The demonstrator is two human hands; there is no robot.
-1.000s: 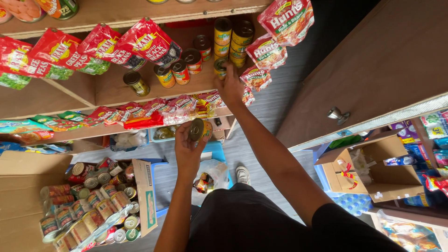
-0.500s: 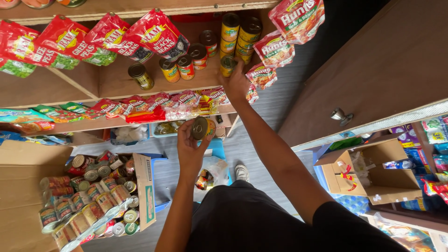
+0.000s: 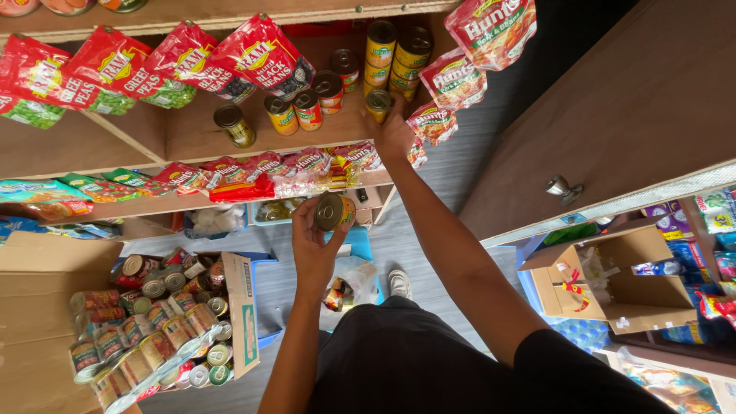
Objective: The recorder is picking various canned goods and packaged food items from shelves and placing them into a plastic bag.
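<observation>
I'm stretching my right arm out long, and my right hand is curling its fingers closed around a grip up ahead. I'm bending my left arm upward, with my left hand cupping, fingers and thumb wrapping its hold.

From my remote seat I see a wooden shelf carrying a loose row of tins: one tin lying on its side, a pair of upright tins just beside it, and stacked yellow tins toward the right end. Red pouches hang along the board above. Below, on the grey floor, an open cardboard box of tins rests at the left, and another opened carton sits at the right.
</observation>
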